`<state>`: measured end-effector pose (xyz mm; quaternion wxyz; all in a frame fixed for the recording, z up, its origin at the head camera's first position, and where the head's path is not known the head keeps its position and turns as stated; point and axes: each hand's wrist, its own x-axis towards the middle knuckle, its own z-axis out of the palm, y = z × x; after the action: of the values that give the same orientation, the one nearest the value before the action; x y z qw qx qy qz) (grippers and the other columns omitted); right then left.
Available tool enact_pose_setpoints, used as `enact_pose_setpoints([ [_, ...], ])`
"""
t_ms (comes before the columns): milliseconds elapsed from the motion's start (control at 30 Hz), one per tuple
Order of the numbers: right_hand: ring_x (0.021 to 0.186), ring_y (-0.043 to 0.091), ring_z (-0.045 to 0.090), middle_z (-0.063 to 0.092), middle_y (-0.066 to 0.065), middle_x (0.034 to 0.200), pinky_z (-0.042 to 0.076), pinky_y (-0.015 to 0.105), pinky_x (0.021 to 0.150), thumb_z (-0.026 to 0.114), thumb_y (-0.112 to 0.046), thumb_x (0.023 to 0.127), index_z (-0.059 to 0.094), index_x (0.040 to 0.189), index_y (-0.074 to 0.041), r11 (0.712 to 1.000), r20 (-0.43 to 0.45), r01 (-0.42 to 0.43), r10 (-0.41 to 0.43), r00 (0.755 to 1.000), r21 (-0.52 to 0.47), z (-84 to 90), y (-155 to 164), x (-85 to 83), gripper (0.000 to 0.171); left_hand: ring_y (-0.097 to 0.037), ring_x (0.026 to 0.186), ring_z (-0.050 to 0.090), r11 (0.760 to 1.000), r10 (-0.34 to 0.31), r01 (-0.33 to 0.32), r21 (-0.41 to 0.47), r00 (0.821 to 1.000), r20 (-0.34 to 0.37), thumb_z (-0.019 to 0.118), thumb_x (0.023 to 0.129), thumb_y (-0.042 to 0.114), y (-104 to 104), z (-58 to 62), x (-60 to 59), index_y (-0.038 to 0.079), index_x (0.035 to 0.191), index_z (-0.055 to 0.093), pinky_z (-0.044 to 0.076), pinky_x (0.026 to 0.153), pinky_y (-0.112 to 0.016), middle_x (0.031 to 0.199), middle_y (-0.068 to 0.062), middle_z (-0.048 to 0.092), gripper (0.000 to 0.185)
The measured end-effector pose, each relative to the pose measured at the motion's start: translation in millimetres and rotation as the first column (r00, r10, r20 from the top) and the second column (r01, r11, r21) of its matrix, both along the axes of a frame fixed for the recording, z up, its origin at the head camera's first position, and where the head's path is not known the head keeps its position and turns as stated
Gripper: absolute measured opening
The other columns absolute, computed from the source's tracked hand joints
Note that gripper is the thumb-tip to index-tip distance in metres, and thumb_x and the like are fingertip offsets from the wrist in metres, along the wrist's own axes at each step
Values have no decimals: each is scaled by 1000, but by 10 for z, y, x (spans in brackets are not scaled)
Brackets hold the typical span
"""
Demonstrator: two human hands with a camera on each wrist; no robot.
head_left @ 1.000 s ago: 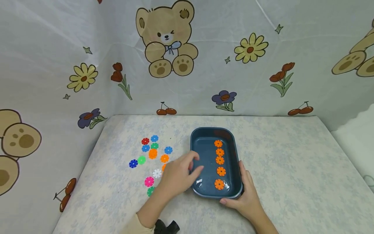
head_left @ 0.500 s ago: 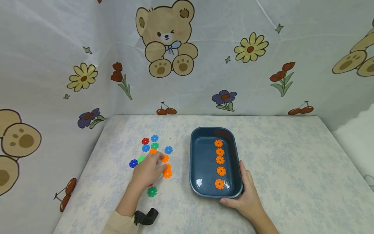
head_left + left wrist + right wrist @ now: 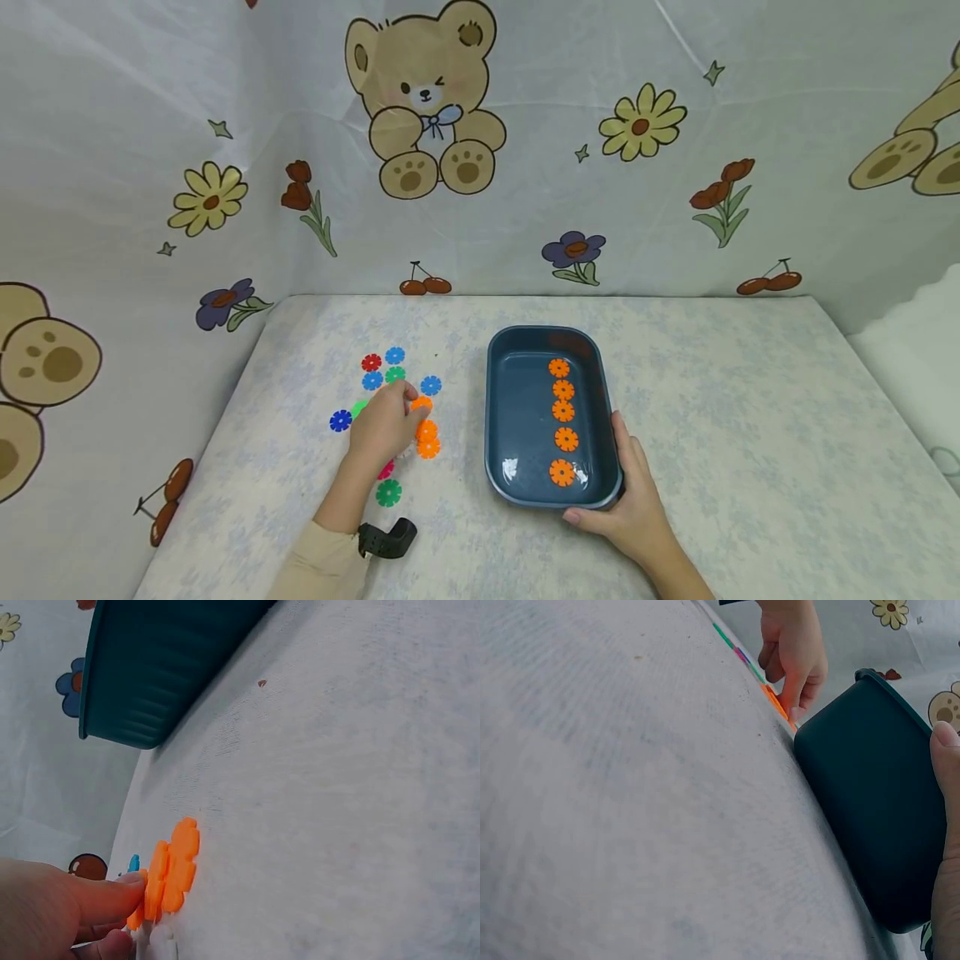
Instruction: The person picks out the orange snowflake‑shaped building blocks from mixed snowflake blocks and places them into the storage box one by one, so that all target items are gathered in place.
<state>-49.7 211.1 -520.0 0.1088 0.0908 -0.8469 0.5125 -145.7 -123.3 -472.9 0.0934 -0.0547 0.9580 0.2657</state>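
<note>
In the head view my left hand (image 3: 386, 422) is down among loose flower-shaped building discs left of a dark blue tray (image 3: 517, 492). Its thumb and curled fingers pinch an orange disc (image 3: 422, 404) at the table surface; the left wrist view shows the thumb (image 3: 112, 898) on it. Two overlapping orange discs (image 3: 428, 448) lie just nearer. My right hand (image 3: 637, 500) grips the tray's near right corner, thumb by the rim and fingers along the side. Inside the tray, several orange discs (image 3: 566, 439) form a column towards the right wall.
Around the left hand lie red (image 3: 371, 362), light blue (image 3: 431, 385), dark blue (image 3: 341, 421) and green discs (image 3: 388, 492). Pink and white discs are partly hidden under the hand. A patterned cloth (image 3: 480, 233) hangs behind the table.
My left hand has moved from the tray's left edge leftward to the loose discs, then shifted slightly at the orange ones. The right hand and tray have stayed put.
</note>
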Motion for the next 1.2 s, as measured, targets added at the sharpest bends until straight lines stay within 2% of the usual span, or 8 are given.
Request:
enact_pose_setpoints([
  [133,121,4,39,46,13,138,27,1,100,102,-19,42,14,160,-22,1000,-12,-3,3,1000,8,3,4,-2,148,-18,59,49,1000,6,-6,21,1000,2,72,91,31,1,4,-8,13,105,59,37,52,-29,84,-3,55,26],
  [367,121,3,38,45,14,137,27,2,101,101,-19,44,12,160,-20,1000,-17,-17,17,1000,9,-2,27,-1,146,-17,49,43,993,-39,43,106,998,-45,67,95,27,-1,68,23,16,107,55,33,46,-28,71,-1,52,20],
  [567,122,4,38,44,14,138,26,2,102,101,-19,45,12,160,-20,1000,-20,-22,23,1000,11,-23,32,-3,146,-19,50,48,970,-105,107,220,994,-22,64,98,26,56,278,-22,22,107,55,38,47,-28,76,-2,64,13],
  [733,124,5,38,43,15,141,26,2,102,102,-16,42,13,160,-20,1000,-23,-21,20,1000,-4,-32,21,-4,148,-22,55,51,919,-193,188,348,981,-18,60,100,26,184,527,-113,26,106,57,39,48,-28,88,-7,70,7],
  [833,124,5,38,43,16,142,26,1,101,101,-16,41,12,160,-20,1000,-16,-17,17,1000,-5,-26,20,0,148,-24,58,51,883,-269,259,392,963,-30,59,101,27,292,653,-205,27,107,58,38,51,-28,89,-6,69,7],
  [967,122,5,38,43,14,141,27,2,101,101,-17,42,12,160,-22,1000,-16,-18,18,1000,-6,-9,17,8,148,-26,74,59,851,-382,371,372,923,-49,58,101,29,460,745,-364,29,110,58,39,57,-30,91,-6,68,9],
  [1033,121,5,39,44,14,139,27,2,100,101,-18,44,12,160,-22,1000,-14,-21,21,1000,-5,4,12,13,147,-25,83,62,838,-433,426,340,900,-60,57,102,30,554,768,-446,28,110,59,42,61,-31,93,-4,67,9],
  [1200,120,4,39,44,12,138,27,2,100,101,-20,45,12,160,-23,1000,-2,-16,16,1000,0,19,10,18,146,-17,80,59,812,-540,540,222,839,-66,57,102,27,838,797,-642,26,109,63,47,70,-32,89,5,63,9],
])
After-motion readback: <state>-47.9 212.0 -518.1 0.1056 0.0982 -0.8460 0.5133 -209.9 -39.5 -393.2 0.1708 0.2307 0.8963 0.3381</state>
